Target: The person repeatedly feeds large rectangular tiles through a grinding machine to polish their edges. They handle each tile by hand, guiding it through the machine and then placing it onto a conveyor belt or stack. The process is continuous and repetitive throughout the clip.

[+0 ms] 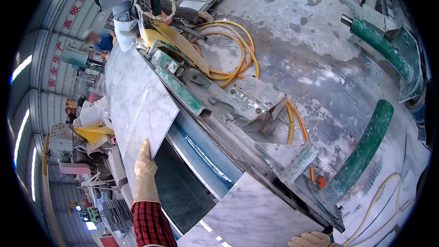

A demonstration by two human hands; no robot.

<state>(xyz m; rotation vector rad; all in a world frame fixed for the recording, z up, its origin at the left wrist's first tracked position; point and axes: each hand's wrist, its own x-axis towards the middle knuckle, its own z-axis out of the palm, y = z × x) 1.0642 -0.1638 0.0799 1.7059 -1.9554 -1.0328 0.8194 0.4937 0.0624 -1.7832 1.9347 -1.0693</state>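
My left hand (146, 167), in a cream rubber glove below a red-and-black plaid sleeve, is at the near edge of a grey-veined white marble slab (141, 105). One finger lies on top; the others are partly hidden, closed at the edge. At the lower right, my right hand (311, 239), gloved alike, has its fingers curled at the edge of a nearer marble slab (256, 215). The picture's lower edge cuts that hand off. Between the slabs show a dark green surface (185, 187) and a textured blue strip (206, 151).
A green-painted metal frame (178, 89) runs along the right side. Beyond it, a yellow hose (249, 41) coils on the wet floor, near a green tube (366, 142). A person in blue (104, 41) stands far left. A checked sleeve (183, 13) shows behind clutter at the top.
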